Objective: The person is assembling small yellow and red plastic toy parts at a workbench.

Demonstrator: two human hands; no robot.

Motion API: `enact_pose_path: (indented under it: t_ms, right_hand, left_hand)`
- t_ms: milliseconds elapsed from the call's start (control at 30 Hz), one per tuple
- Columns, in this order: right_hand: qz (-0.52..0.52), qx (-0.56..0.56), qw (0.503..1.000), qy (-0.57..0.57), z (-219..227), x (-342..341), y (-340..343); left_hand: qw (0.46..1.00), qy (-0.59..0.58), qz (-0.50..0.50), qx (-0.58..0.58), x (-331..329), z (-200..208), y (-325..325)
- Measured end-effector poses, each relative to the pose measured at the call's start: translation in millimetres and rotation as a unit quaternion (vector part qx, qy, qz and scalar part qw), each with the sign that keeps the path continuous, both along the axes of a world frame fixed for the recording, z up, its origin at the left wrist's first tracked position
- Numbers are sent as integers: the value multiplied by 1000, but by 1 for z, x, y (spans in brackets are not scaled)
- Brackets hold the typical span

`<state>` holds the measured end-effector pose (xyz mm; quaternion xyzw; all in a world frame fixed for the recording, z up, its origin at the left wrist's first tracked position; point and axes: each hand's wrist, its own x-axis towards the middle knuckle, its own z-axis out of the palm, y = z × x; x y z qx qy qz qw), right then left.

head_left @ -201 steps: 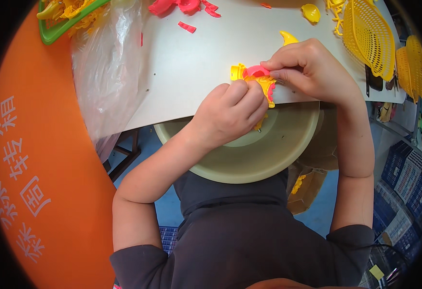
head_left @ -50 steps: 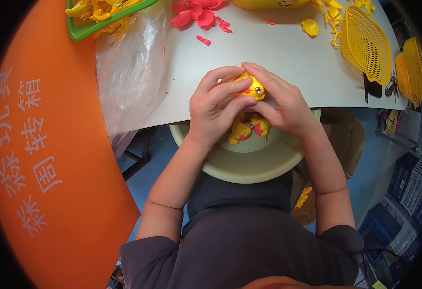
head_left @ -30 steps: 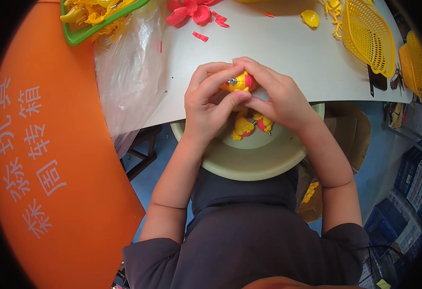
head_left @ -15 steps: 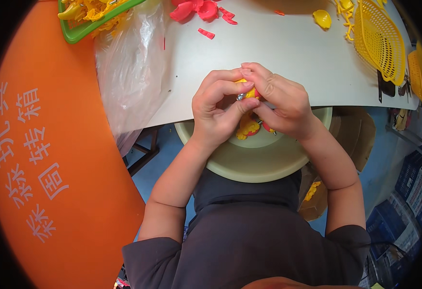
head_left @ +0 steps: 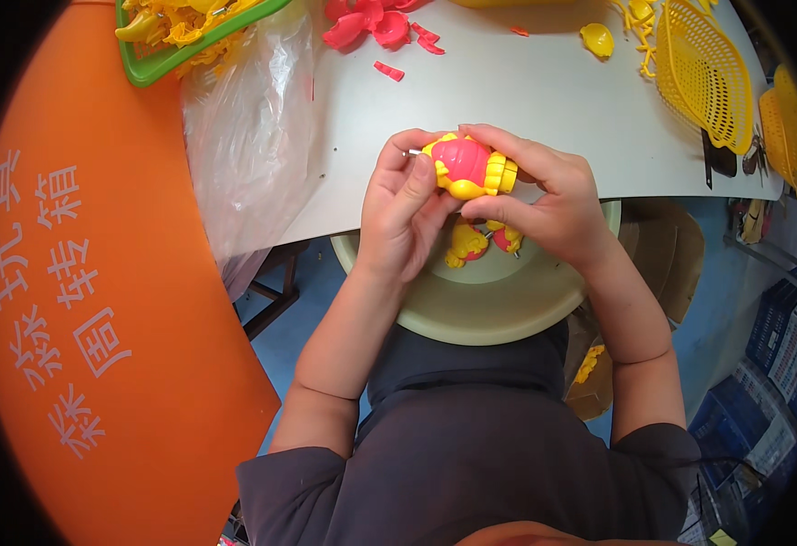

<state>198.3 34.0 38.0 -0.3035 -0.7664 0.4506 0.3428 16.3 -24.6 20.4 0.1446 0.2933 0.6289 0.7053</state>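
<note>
Between my hands, over the near edge of the white table, is a yellow and pink plastic toy body [head_left: 462,161] with a ribbed yellow end on the right. A thin metal rod [head_left: 411,153] sticks out of its left end. My left hand [head_left: 403,200] grips that end with thumb and fingers. On the right, my right hand [head_left: 553,187] has its fingers curved around the ribbed end, thumb below. Under my hands a pale green basin [head_left: 498,314] holds more yellow and pink toy bodies [head_left: 467,241], with metal rods showing.
A clear plastic bag [head_left: 253,136] lies beside a green basket [head_left: 203,45] of yellow parts. Pink shells [head_left: 362,27] and a yellow shell [head_left: 597,40] lie at the back. A yellow mesh basket [head_left: 703,82] is at right. An orange board [head_left: 125,273] covers the left.
My hands have spread a little apart. The toy body, mostly hidden between my fingers before, now shows its pink side upward.
</note>
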Motion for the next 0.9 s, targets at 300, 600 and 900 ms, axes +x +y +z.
enact_pose_path:
  t_ms: [300, 600, 900]
  right_hand:
    - [42, -182, 976, 116, 9, 2, -8]
    - [19, -30, 999, 14, -6, 15, -8]
    - [1, 86, 996, -12, 8, 15, -5]
  left_hand:
    - [803, 542, 25, 246, -16, 8, 4]
    - [717, 617, 69, 317, -4, 2, 3]
    - [925, 296, 30, 235, 8, -12, -7]
